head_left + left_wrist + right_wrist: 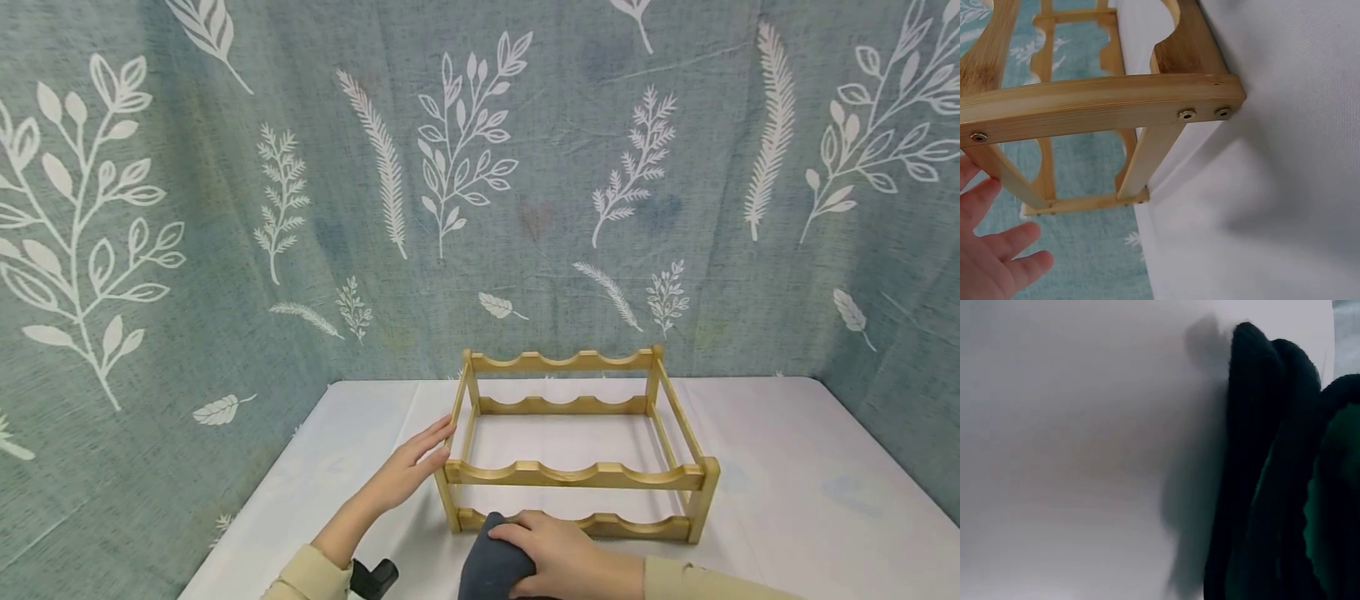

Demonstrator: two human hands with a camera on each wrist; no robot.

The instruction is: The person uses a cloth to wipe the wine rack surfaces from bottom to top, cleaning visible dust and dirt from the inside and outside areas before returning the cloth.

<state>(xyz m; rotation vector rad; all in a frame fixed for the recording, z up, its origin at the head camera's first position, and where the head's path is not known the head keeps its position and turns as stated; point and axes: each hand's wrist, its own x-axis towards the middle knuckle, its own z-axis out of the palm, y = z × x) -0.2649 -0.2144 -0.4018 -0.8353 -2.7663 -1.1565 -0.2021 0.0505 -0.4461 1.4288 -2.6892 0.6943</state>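
Observation:
A light wooden rack [577, 475] with scalloped rails, like a two-tier wine rack, stands upright on the white-covered table. My left hand [408, 471] is against its left side, fingers extended along the upper side bar. The left wrist view shows those fingers [977, 199] spread beside the bars, with metal screws in the end frame [1104, 103]. In front of the rack, my right hand [558, 554] grips a dark blue folded cloth [489, 567], thumb and fingers around it. Its thick, layered folds [1254, 456] look nearly black in the right wrist view.
The white table [787, 467] reaches out on both sides of the rack. Behind and beside it hangs a grey-green curtain [555, 192] with white leaf prints. A black device [375, 577] sits at the left wrist.

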